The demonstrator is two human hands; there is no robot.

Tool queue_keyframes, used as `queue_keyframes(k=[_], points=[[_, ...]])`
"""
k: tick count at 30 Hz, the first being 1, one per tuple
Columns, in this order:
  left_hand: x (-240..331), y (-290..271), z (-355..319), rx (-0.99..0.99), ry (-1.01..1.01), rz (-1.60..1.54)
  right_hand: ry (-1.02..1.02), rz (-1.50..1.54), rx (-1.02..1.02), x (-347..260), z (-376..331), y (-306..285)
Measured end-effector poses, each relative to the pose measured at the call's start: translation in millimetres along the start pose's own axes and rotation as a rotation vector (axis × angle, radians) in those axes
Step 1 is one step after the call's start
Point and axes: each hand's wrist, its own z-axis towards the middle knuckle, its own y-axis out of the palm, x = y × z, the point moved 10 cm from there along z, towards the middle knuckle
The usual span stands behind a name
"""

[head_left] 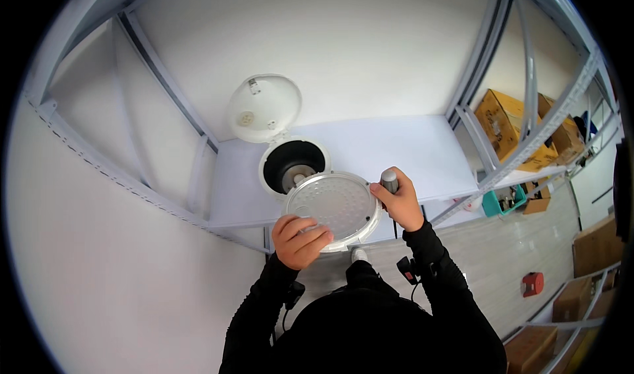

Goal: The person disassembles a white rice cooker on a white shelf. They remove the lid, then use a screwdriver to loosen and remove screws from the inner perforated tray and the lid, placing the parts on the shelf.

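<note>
A round, silver-grey dimpled plate in a white rim, a lid-like disc, is tilted toward me in front of the shelf. My left hand is closed on its near left edge, fingers over the face. In my right hand, wrapped by the fingers, is a grey-ended tool handle; the rest of the tool is hidden. The right thumb lies close to the disc's right rim. Behind the disc stands a white rice cooker, its hinged lid raised and its dark inside showing a round central plate.
The cooker stands on a white shelf framed by grey metal posts. Cardboard boxes and a teal bin are at the right. On the floor is a red object, with more boxes at lower right.
</note>
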Motion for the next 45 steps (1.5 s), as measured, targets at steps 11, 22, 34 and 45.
queue_keyframes(k=[11, 22, 34, 45], points=[[26.4, 126.5, -2.7, -0.355, -0.149, -0.323, 0.039, -0.340, 0.191, 39.3, -13.0, -110.4], [-15.0, 267.0, -68.7, -0.556, -0.320, -0.209, 0.232, -0.224, -0.022, 180.9, 55.4, -168.6], [-53.9, 299.8, -121.5, -0.552, -0.601, -0.129, 0.335, -0.235, -0.240, 245.0, 125.7, -139.6], [-75.8, 307.3, -128.7, -0.640, -0.652, -0.173, 0.354, -0.408, -0.310, 267.8, 149.1, -126.9]])
